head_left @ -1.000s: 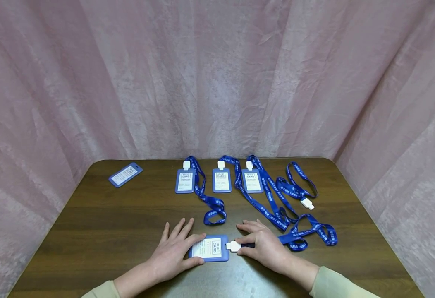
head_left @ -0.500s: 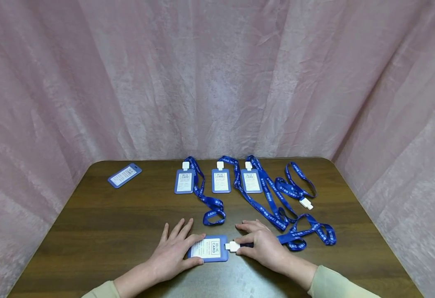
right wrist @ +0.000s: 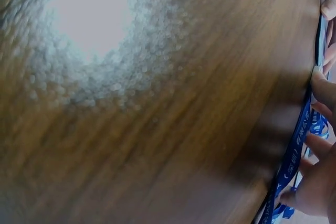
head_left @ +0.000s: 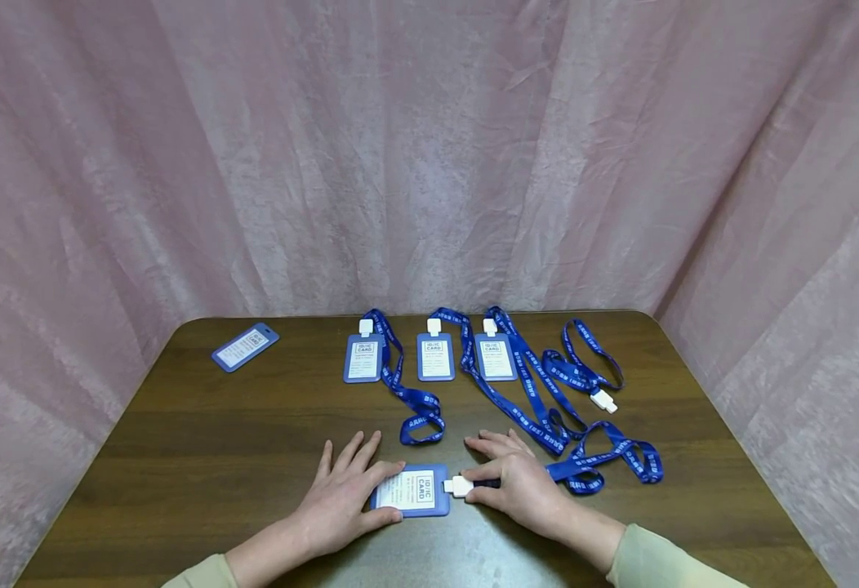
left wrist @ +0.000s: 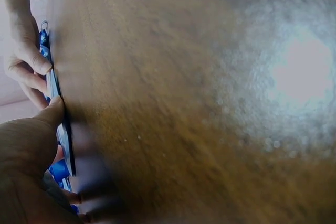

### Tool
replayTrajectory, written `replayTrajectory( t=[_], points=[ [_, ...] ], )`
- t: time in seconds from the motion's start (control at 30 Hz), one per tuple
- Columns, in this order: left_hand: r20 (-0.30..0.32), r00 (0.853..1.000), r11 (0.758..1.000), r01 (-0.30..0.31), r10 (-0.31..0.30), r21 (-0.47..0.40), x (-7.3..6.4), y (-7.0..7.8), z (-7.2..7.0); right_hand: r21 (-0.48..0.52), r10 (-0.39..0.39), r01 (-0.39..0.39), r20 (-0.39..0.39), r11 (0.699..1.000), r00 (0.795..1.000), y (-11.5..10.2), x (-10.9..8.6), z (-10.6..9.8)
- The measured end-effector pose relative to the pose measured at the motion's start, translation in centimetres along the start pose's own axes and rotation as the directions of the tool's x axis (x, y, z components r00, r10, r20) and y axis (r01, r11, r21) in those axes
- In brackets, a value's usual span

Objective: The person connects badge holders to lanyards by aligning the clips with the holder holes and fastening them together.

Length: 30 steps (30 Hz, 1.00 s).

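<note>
As the head view looks down on my work, my left hand [head_left: 337,500] lies low over the table [head_left: 172,457] with its outer fingers spread straight, thumb and forefinger holding opposite edges of the blue card holder [head_left: 424,492]; that holder lies flat near the front, its slot end toward my right hand [head_left: 523,483], which pinches the white clip [head_left: 459,487] between thumb and forefinger; the clip's tip meets the slot, though I can't tell whether it has caught, and the held lanyard [head_left: 624,452] trails off to the right. By my reckoning more than half is done; the left finished badge [head_left: 362,359], the middle finished badge [head_left: 435,359] and the right finished badge [head_left: 496,359] stand in a row at the back, each with a clip at its top; the joint in my fingers looks all but made, which leaves the loose holder [head_left: 246,347] at far left, its slot bare, and the loose lanyard [head_left: 576,376] at back right, its clip joined to nothing.

From my left wrist, I see the holder nearly edge-on, my left thumb along its rim and my right fingers close at its far end; the slot is too hidden to check.

From my right wrist, a printed blue ribbon runs along the tabletop beside my bent fingers; the clip itself I can't make out, so the fastening remains unproved.
</note>
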<state>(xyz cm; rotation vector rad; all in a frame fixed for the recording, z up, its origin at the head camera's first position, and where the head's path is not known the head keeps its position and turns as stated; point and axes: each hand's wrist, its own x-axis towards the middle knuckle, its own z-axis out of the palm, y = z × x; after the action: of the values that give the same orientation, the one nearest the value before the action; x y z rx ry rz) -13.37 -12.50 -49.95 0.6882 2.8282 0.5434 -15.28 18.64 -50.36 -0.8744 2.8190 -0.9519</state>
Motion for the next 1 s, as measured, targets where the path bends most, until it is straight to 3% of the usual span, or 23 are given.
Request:
replayTrajectory(
  t=[1.0],
  points=[
    [0.001,1.000,1.000,0.009,-0.009,-0.008,-0.08,0.34,-0.34,0.014,0.032,-0.032,0.004,0.999,0.999,-0.30,0.21,-0.24]
  ],
)
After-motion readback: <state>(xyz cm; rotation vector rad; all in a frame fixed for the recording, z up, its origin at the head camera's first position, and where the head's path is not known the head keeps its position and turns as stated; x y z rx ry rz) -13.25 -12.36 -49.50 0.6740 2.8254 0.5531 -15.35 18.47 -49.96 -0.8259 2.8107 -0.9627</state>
